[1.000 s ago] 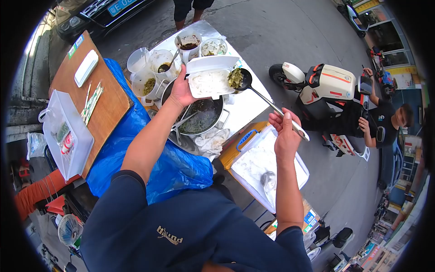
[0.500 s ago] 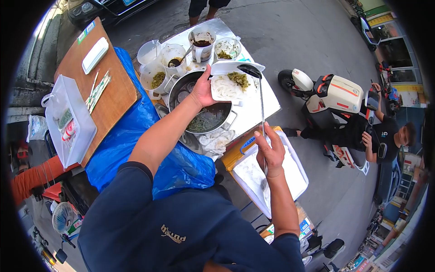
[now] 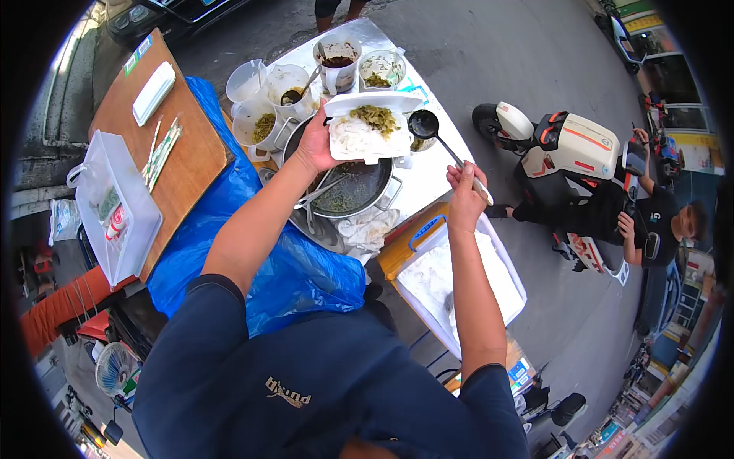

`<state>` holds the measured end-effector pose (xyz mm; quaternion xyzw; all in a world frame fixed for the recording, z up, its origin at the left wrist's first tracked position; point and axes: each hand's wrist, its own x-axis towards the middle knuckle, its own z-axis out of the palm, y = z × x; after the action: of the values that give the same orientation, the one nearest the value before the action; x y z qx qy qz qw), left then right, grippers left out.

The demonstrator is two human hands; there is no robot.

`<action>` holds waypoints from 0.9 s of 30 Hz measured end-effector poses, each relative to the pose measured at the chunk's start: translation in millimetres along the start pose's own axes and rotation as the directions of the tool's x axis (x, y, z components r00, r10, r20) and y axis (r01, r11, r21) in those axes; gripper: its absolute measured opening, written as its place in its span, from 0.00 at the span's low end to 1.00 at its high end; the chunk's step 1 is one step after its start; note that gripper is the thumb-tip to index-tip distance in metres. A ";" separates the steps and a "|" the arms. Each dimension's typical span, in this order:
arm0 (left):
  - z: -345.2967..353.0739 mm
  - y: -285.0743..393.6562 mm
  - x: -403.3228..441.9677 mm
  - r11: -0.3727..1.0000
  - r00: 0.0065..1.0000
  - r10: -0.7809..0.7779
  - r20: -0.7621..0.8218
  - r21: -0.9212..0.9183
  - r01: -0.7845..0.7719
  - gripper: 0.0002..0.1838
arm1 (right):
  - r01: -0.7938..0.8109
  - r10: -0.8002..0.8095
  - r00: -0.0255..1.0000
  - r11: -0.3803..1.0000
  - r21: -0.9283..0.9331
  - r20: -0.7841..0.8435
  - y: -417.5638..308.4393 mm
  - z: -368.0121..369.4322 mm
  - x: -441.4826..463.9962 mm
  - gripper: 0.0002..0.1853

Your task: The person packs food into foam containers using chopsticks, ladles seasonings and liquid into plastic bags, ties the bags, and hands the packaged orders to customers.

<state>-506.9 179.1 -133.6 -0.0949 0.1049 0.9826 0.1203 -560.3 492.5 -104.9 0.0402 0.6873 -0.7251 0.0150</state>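
Left hand is clamped on the left end of an open foam box, which I see held above the far side of a metal pot; most of its fingers run out of sight beneath the box. My view of the right hand shows it closed round the handle of a ladle, the pale handle end jutting past the fist. Box and left hand cover part of the pot, and a person's legs are cut off at the top edge. Behind the ladle bowl sits what may be another container, too covered for me to be sure.

The box is white, its lid tipped back, with pale, glossy food inside and chopped olive-green vegetables heaped on top. I count one open box, one ladle in hand, one pot and five plainly visible plastic jugs.
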 end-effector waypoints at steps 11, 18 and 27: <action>39.4 -51.9 -47.7 0.886 0.929 -0.369 -0.015 0.296 0.356 0.37 | -0.362 0.505 0.710 0.860 -0.361 0.491 -35.5 1.8 -46.4 0.26; 56.3 -132.1 -50.0 0.668 0.760 -0.635 -0.139 0.395 0.631 0.33 | -0.363 0.537 0.583 0.843 -0.397 0.610 -47.1 -80.5 -116.0 0.44; 57.8 -287.3 -110.2 0.729 0.875 -0.420 -0.240 0.485 0.483 0.30 | -0.604 0.570 0.796 0.770 0.204 0.204 -21.1 -172.2 -229.7 0.43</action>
<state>-337.5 441.1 -107.4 -0.1363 0.3527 0.8481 0.3711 -326.5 657.7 -74.7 0.2075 0.5369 -0.7681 0.2806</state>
